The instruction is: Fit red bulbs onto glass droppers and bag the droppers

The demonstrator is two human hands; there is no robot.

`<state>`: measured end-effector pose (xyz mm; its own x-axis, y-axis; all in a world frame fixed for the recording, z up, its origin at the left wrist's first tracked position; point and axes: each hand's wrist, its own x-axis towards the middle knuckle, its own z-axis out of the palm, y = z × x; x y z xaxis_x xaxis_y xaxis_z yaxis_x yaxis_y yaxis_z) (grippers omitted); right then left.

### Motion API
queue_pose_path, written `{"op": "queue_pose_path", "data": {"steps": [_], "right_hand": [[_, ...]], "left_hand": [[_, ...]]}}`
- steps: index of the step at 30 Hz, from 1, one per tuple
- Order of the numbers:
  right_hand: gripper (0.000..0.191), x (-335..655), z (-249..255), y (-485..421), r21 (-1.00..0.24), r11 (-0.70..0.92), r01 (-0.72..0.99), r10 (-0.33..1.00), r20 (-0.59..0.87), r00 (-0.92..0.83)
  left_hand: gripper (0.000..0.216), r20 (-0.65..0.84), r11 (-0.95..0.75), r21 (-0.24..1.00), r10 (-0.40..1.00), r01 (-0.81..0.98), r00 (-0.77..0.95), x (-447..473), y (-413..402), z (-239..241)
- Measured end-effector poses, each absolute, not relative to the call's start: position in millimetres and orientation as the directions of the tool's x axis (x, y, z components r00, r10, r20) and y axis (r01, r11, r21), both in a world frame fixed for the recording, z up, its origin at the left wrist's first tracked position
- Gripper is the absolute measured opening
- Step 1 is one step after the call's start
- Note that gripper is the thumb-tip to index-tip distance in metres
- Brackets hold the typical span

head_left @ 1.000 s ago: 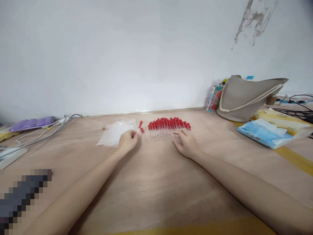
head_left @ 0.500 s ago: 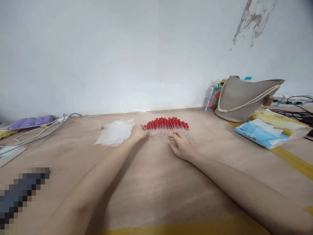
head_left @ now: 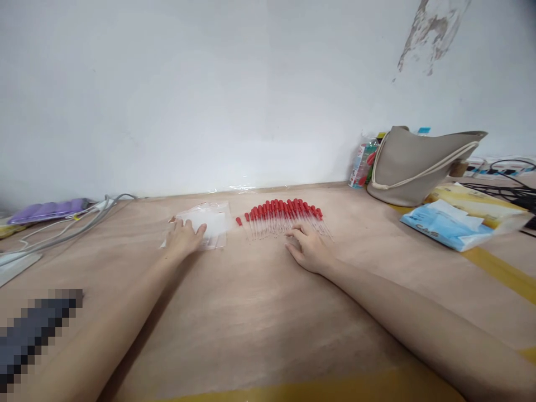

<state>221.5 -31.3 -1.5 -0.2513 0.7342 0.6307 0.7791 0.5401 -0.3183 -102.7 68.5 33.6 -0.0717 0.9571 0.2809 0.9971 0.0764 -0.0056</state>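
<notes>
Several droppers (head_left: 276, 209) with red bulbs and thin clear tubes lie side by side in a fan on the table, bulbs toward the wall. One dropper (head_left: 239, 221) lies a little apart at the left end of the row. My left hand (head_left: 184, 237) rests over a pile of clear plastic bags (head_left: 215, 226), fingers spread. On the table by the droppers' tips lies my right hand (head_left: 307, 248), its fingers loosely bent and the thumb apart, with nothing visible in it. Its fingertips are close to the tube ends; whether they touch is hard to see.
On the right stand a grey bag (head_left: 419, 167) and a bottle (head_left: 359, 164), with a blue tissue pack (head_left: 448, 226) in front. Cables (head_left: 94, 215) and a purple packet (head_left: 50, 210) lie at the left. A blurred dark object (head_left: 37, 329) is at the near left.
My left hand has moved left from the end of the dropper row onto the plastic bags. A dropper at the left end now shows. My right hand has stayed nearly still.
</notes>
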Motion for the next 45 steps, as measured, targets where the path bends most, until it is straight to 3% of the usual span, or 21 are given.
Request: {"op": "queue_pose_path", "data": {"steps": [5,13,16,18,20,22,24,26,29,33,36,40,45], "right_hand": [[0.021,221.5,-0.6,-32.7,-0.338,0.532,0.776,0.754,0.606,-0.252],[0.021,221.2,1.2,-34.6,-0.347,0.521,0.78,0.773,0.58,-0.258],[0.021,220.4,1.3,-34.8,-0.347,0.515,0.784,0.766,0.597,-0.239],[0.022,220.5,2.6,-34.3,-0.362,0.509,0.781,0.749,0.633,-0.194],[0.024,222.1,4.8,-33.3,-0.4,0.495,0.771,0.722,0.683,-0.109],[0.027,225.4,7.4,-32.6,-0.449,0.479,0.754,0.684,0.73,0.0],[0.031,229.3,10.1,-33.4,-0.51,0.448,0.734,0.673,0.733,0.099],[0.038,231.7,12.8,-36.5,-0.572,0.395,0.719,0.747,0.655,0.111],[0.047,229.5,17.4,-44.1,-0.621,0.328,0.712,0.889,0.457,-0.011],[0.027,220.9,23.7,-49.5,-0.632,0.239,0.737,0.951,0.306,-0.045],[0.038,220.6,26.7,-46.0,-0.596,0.134,0.792,0.981,0.191,-0.022],[0.018,229.8,29.6,-37.9,-0.557,0.063,0.828,0.996,-0.013,-0.084],[0.017,230.6,27.7,-32.2,-0.547,0.152,0.823,0.987,0.042,-0.154]], "left_hand": [[0.049,0.19,-0.006,-0.006,0.982,1.0,0.007,-102.9,66.2,19.4],[0.043,0.218,-0.006,0.048,0.976,0.999,-0.004,-104.0,63.4,28.2],[0.045,0.33,-0.042,0.119,0.944,0.992,0.0,-99.0,56.1,40.8],[0.042,0.454,-0.18,0.167,0.887,0.969,0.086,-87.4,45.7,48.6],[0.04,0.526,-0.443,0.157,0.794,0.883,0.304,-68.6,30.2,52.4],[0.038,0.474,-0.757,0.099,0.607,0.646,0.638,-45.4,10.3,50.3],[0.038,0.408,-0.877,0.078,0.462,0.474,0.787,-22.5,-11.8,43.1],[0.037,0.347,-0.883,0.104,0.464,0.458,0.815,-4.5,-32.4,33.9],[0.036,0.296,-0.859,0.152,0.512,0.489,0.806,8.8,-52.8,23.8],[0.043,0.269,-0.821,0.228,0.57,0.524,0.776,7.8,-60.4,25.5],[0.051,0.263,-0.822,0.318,0.555,0.472,0.789,4.2,-61.4,32.9],[0.036,0.28,-0.76,0.474,0.61,0.446,0.742,2.6,-59.1,37.3],[0.026,0.44,-0.766,0.454,0.636,0.455,0.633,4.8,-44.1,31.3]]}}
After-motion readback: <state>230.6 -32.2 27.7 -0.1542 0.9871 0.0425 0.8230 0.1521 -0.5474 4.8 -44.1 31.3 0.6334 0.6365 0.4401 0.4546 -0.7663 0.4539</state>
